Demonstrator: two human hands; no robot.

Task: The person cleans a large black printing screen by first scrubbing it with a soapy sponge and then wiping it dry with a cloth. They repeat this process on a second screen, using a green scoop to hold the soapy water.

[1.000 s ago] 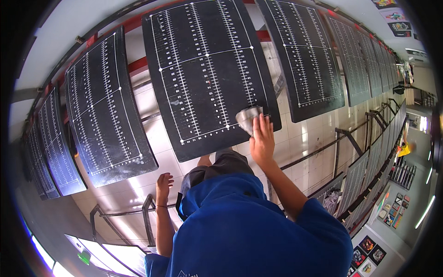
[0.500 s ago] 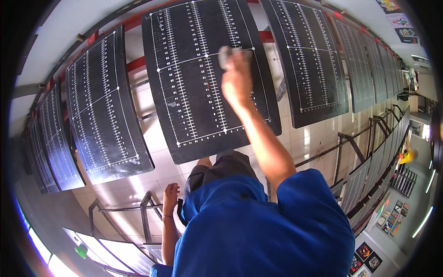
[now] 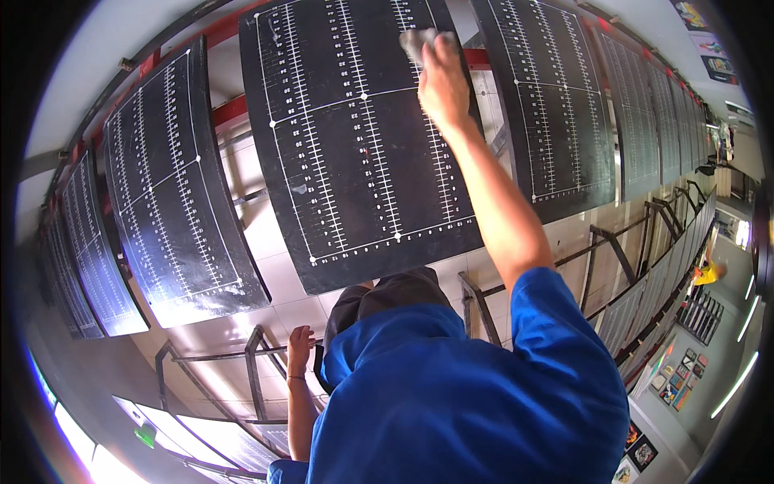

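Observation:
In front of me lies a large black board (image 3: 334, 189) printed with white ruler scales, numbers and cross lines. My right hand (image 3: 445, 87) reaches out over its far right part, fingers closed on a greyish-white cloth (image 3: 418, 45). The cloth lies against the board's surface, over the right-hand scale; motion blurs its shape, and the fingers partly cover it. My left hand (image 3: 301, 345) hangs low beside my left thigh, away from the board, its fingers loosely bent and slightly apart, with nothing in it.
Similar black boards stand on the left (image 3: 165, 194) and right (image 3: 556, 105), along a red metal frame (image 3: 476, 60). Behind me are dark metal racks (image 3: 256, 363) and more boards. A person in yellow (image 3: 709, 274) is far off at right.
My right hand and the cloth have moved farther away across the board and a little to the right. My left hand still hangs at my side.

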